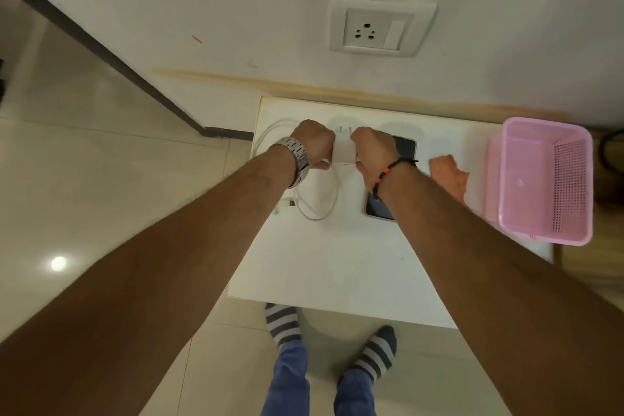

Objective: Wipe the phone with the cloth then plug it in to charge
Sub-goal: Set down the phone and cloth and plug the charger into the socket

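Note:
A white charger adapter [343, 149] with its prongs pointing toward the wall is held between both hands above the white table [337, 257]. My left hand [315, 143] grips its left side and my right hand [373, 150] grips its right side. Its white cable [317, 209] lies coiled on the table below my left wrist. The dark phone [381, 209] lies flat on the table, partly hidden under my right wrist. An orange cloth [450, 177] lies just right of the phone.
A white wall socket [380, 29] with a switch sits on the wall above the table. A pink plastic basket [543, 179] stands at the table's right edge. My feet in striped socks [283, 324] stand on the tiled floor at the table's near edge.

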The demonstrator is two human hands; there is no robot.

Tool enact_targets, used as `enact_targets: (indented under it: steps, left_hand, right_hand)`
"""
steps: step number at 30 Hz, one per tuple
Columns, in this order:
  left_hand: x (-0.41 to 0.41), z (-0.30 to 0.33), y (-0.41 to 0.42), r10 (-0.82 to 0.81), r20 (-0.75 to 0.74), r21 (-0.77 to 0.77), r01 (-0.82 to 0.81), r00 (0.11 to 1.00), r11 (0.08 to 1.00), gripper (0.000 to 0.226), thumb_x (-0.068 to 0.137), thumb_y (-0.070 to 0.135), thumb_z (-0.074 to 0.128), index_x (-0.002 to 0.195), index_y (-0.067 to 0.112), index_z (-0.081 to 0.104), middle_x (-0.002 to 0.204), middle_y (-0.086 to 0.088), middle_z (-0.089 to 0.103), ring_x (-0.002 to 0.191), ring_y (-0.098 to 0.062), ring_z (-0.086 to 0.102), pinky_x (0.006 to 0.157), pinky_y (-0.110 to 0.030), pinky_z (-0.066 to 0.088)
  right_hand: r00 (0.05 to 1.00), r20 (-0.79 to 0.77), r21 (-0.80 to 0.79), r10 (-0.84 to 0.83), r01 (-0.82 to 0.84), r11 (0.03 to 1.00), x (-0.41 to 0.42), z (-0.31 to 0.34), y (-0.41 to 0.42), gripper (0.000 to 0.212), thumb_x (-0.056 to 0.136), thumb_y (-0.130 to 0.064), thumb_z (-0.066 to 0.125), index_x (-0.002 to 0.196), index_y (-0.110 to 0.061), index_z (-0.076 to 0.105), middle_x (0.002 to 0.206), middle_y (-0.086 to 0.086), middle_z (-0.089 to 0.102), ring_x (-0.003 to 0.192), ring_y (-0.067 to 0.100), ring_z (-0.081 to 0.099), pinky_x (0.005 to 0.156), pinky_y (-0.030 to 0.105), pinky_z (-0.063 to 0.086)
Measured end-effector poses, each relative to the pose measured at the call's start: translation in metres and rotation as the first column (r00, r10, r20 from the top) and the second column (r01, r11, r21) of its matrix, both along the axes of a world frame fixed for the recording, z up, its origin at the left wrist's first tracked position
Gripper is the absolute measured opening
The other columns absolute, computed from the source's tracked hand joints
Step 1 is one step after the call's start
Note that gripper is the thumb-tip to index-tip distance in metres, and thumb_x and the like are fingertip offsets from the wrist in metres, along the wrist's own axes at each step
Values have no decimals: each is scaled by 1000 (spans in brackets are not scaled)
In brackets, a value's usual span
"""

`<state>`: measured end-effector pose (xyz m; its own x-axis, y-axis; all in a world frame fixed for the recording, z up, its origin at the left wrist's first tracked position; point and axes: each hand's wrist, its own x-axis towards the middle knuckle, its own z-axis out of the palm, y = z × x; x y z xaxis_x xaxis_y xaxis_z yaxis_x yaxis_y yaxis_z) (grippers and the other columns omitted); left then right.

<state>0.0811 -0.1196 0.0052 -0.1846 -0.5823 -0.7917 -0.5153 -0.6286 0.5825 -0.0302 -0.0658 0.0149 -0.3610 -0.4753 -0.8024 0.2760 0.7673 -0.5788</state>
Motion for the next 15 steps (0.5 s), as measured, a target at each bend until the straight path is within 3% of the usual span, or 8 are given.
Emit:
enact_targets:
  steps: [3,5,8,10,12,13,15]
  left_hand:
    - [-1,3,2,34,2,-28,-34,999,999,31,97,5,58,123,-11,65,122,-26,72,111,-40,72,92,-50,62]
    - [2,9,3,71,-11,-47,-72,997,996,33,97,14,67,120,-10,65,122,-25,71,109,-37,73,91,-48,63]
    - [16,27,3,157,-124,-47,-164,980,985,34,91,21,78,113,-3,70,117,-18,75,105,-32,74,89,-46,64]
    - [32,43,2,192,-176,-52,-204,965,978,28,90,24,79,106,3,71,115,-16,76,106,-33,74,88,-44,64]
    - [54,60,0,259,-213,-30,-272,942,962,18,95,20,74,103,6,68,115,-18,74,108,-38,73,79,-42,62]
    - [65,66,-1,302,-231,-15,-313,925,950,15,96,17,71,104,5,66,118,-21,72,110,-40,71,77,-42,62]
    - [90,75,-1,386,-253,9,-397,887,918,21,97,13,69,113,0,65,126,-25,68,114,-42,70,85,-46,62]
  right_hand:
    - [998,-49,-1,33,-33,999,1,7,-2,22,96,-9,46,75,-11,53,92,11,56,103,35,62,87,42,52]
    - [993,-101,-24,62,-65,998,6,18,-3,22,97,-7,45,78,-10,55,89,9,56,100,33,60,85,41,51]
    - [995,-93,-89,35,-43,995,18,38,-1,18,97,-7,46,86,-11,59,105,14,64,107,34,62,99,45,53]
    - [1000,20,-173,-16,20,985,25,49,4,17,96,-11,49,99,-7,65,117,18,67,112,34,64,100,48,53]
    - [989,136,-271,-54,89,958,35,54,11,22,97,-14,51,112,-9,66,116,14,69,107,29,68,94,40,57]
    - [994,99,-308,-41,70,949,41,51,16,24,98,-15,51,116,-12,66,114,10,70,105,25,68,93,38,58]
    - [955,-273,-320,119,-206,925,55,38,29,22,97,-19,56,116,-18,67,110,2,70,100,18,67,92,35,57]
